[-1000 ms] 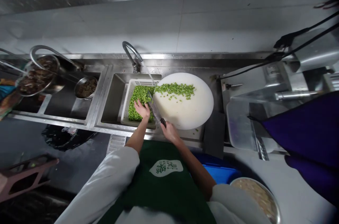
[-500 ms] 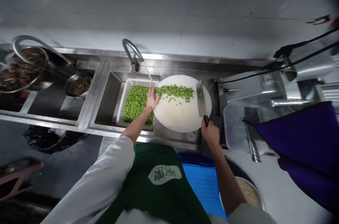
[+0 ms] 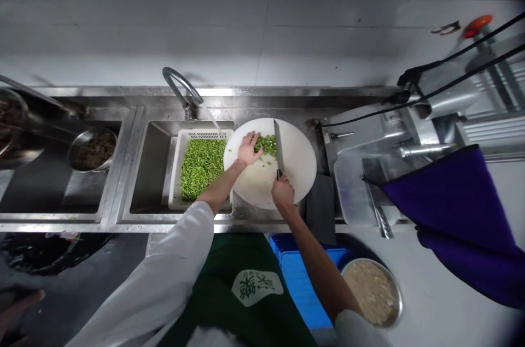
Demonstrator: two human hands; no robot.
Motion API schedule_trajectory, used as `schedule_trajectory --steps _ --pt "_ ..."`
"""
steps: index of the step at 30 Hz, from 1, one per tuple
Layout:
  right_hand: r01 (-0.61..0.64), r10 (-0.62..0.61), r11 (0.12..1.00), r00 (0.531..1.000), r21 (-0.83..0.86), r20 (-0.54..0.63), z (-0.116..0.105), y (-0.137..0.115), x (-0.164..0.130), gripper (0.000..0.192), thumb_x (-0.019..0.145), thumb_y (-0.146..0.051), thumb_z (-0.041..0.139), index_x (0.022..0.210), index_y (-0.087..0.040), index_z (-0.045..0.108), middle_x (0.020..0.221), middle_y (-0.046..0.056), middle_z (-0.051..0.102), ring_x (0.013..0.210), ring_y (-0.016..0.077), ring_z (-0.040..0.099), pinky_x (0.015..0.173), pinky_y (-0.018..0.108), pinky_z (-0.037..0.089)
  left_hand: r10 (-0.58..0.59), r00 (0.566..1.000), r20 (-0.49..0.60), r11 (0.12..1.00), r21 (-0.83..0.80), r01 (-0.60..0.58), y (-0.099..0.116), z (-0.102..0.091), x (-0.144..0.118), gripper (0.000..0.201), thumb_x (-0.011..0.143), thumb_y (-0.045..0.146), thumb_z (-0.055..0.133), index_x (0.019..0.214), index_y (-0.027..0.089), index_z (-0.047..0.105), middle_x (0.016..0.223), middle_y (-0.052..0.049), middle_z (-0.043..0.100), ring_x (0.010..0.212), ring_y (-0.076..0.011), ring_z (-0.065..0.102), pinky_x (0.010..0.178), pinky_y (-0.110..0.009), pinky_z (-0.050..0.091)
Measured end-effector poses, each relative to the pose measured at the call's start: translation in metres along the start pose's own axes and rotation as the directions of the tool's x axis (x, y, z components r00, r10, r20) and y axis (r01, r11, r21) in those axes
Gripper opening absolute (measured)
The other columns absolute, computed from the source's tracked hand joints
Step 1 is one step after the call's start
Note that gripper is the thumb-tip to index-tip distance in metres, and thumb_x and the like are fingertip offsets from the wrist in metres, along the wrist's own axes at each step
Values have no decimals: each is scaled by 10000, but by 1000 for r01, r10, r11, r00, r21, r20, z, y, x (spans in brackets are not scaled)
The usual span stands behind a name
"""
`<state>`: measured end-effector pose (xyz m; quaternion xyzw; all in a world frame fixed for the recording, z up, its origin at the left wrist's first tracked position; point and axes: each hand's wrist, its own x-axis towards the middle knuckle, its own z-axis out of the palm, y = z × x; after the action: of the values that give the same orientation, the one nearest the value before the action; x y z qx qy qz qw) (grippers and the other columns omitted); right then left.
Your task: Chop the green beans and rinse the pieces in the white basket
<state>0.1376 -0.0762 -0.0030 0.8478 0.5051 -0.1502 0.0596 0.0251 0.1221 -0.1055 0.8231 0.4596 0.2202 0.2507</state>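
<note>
My right hand [image 3: 283,194] is wrapped round the black handle of a cleaver [image 3: 279,145]. Its blade stands nearly on edge on a round white cutting board [image 3: 295,172], against the right end of a small heap of chopped greens [image 3: 267,144]. At the heap's left end my left hand [image 3: 248,150] rests on the board, fingers spread and touching the greens, so the heap lies between hand and blade. Left of the board, a white perforated basket [image 3: 175,172] in the sink holds many more chopped greens [image 3: 203,166].
Water runs from a curved faucet [image 3: 180,84] at the basket's back corner. A metal bowl [image 3: 92,150] of dark food sits in the left sink. To the right are a clear plastic container [image 3: 348,188], a purple cloth [image 3: 451,210] and a bowl of pale food [image 3: 371,292].
My left hand has moved right, off the basket's edge onto the board. The cleaver has come left across the board, and the greens, spread out before, are bunched into a shorter heap.
</note>
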Motion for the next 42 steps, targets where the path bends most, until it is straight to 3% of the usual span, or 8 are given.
schedule_trajectory --steps 8,16,19,23,28,34,39,42 --pt "96 -103 993 989 63 111 14 -79 -40 282 1080 -85 440 1265 10 630 1071 271 765 964 283 829 798 311 633 43 998 -45 994 -94 -47 -34 -20 -27 648 1093 468 426 1621 104 524 1791 -209 366 1696 -355 299 1413 -551 254" --pt "240 -279 948 943 209 182 17 -154 -87 302 1156 -262 428 1256 -85 652 1142 215 798 1029 276 817 859 302 581 -252 932 -261 958 -202 203 -119 -79 -92 629 1124 474 314 1601 144 556 1746 -186 445 1666 -319 367 1403 -544 291" --pt "278 -319 926 938 255 135 13 -156 -97 298 1141 -258 454 1219 -95 691 1088 204 812 987 267 812 818 283 551 -344 889 -303 936 -192 297 -151 -103 -115 599 1113 459 341 1491 114 650 1662 -224 541 1598 -356 468 1373 -593 337" --pt "224 -235 923 972 314 -5 15 -120 -97 332 1112 -294 469 1211 -96 716 1042 189 821 904 265 791 755 285 511 -360 874 -327 932 -179 316 -172 -122 -138 565 1120 431 335 1336 92 732 1466 -248 695 1462 -348 613 1319 -574 430" --pt "27 6 958 993 285 -114 10 -48 -81 376 1062 -354 520 1231 -88 726 998 182 813 821 263 746 729 295 472 -336 913 -231 930 -235 283 -146 -104 -146 552 1150 459 323 1204 150 777 1289 -196 796 1267 -304 738 1200 -513 554" --pt "-120 145 976 981 184 -131 13 11 -77 390 1015 -361 557 1150 -50 751 882 205 789 717 254 702 702 306 446 -177 956 -232 966 -226 124 -83 -66 -140 573 1170 487 337 1446 140 699 1535 -184 670 1464 -269 607 1295 -474 461" --pt "-49 132 908 976 417 -172 19 20 -101 498 968 -498 526 1097 -81 765 885 208 796 758 286 739 734 342 524 -233 965 -121 958 -200 206 -70 -69 -122 484 1144 454 470 1354 137 769 1377 -191 751 1323 -292 697 1228 -479 520" --pt "-75 135 720 990 690 -33 14 -3 -117 553 939 -671 541 967 -154 735 705 112 735 621 241 686 615 320 535 -283 942 -182 951 -178 252 -59 -89 -119 562 1180 413 308 1343 147 774 1314 -177 786 1287 -293 717 1217 -495 524"
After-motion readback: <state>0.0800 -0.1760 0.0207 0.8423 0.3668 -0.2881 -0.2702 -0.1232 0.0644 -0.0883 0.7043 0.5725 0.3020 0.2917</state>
